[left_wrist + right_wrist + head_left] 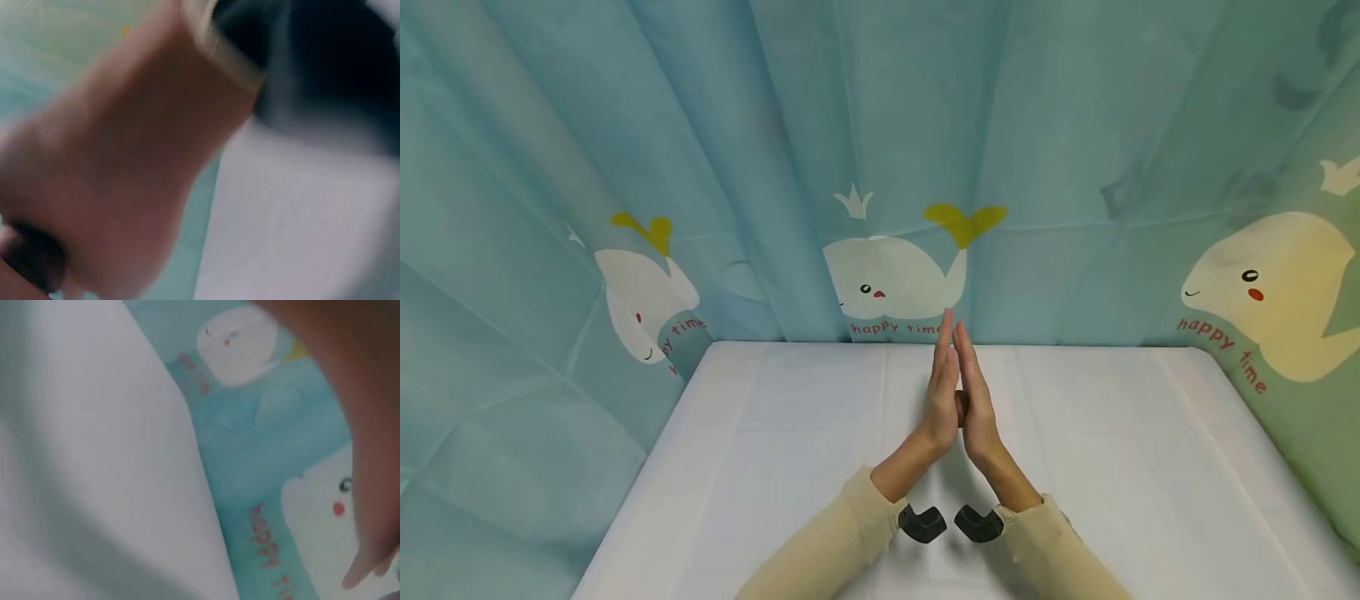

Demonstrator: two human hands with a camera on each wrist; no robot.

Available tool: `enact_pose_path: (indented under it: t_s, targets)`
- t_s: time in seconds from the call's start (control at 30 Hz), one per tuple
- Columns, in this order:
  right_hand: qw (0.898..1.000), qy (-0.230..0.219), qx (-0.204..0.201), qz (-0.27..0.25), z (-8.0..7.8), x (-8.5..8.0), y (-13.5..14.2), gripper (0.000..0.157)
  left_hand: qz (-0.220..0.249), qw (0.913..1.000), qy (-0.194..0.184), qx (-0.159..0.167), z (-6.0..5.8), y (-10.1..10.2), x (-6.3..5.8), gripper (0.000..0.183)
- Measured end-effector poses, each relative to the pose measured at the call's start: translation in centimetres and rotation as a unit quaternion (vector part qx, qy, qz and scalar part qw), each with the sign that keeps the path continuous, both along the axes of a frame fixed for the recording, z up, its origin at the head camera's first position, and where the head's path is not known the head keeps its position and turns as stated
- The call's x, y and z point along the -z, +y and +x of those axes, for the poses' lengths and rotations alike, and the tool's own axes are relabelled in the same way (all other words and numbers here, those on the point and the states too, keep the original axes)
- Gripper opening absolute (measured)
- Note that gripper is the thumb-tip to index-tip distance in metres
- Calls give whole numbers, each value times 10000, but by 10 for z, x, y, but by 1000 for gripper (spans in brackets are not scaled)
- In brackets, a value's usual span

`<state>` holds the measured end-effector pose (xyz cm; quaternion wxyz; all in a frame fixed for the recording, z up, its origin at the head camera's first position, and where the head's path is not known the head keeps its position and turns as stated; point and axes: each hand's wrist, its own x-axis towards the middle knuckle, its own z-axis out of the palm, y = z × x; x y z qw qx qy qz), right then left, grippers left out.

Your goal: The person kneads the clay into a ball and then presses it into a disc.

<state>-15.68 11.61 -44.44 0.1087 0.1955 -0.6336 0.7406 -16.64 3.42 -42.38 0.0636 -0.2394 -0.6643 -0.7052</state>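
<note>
Over the white table, my left hand (940, 408) and right hand (981, 412) face each other palm to palm, fingers straight and pointing up and away. Between the palms sits a small rounded dark brown lump (962, 408), mostly hidden by the hands; its exact kind I cannot tell. In the left wrist view, the dark lump (36, 257) shows at the lower left, against the blurred left hand (119, 206). The right wrist view has the right hand (381, 487) along its right edge, with the lump out of sight.
A white-covered table (790, 467) lies under both forearms. Behind it and along the sides hangs a blue-green curtain (760, 167) printed with white whales. Black wrist devices (922, 524) stick out below the beige sleeves (827, 542), close to one another.
</note>
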Motion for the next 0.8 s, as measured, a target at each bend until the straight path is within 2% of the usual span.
enact_pose_path:
  t_s: [0.1, 0.23, 0.33, 0.43, 0.57, 0.67, 0.8]
  targets:
    - [9999, 127, -53, -85, 9, -4, -6, 57, -114, 9997, 116, -180, -10, -2, 3, 65]
    - [9999, 163, 25, -9, 16, -13, -9, 58, -288, 9990, -117, -326, -17, -3, 8, 68]
    - [9996, 109, 219, 160, 14, -16, -7, 58, -318, 9987, -289, -275, -11, -1, 9, 66]
    - [9988, 31, 438, 202, 6, -16, 0, 56, -211, 9991, -369, 1, 0, 2, 8, 64]
    - [9987, -105, 492, 119, -4, -12, 11, 55, -55, 9982, -513, 311, 14, 5, 7, 60]
    - [9991, -254, 345, -30, -7, -10, 15, 54, 11, 9981, -503, 357, 18, 6, 4, 61]
    - [9995, -251, 155, -95, -3, -8, 11, 55, 202, 9984, -447, 296, 13, 5, -1, 61]
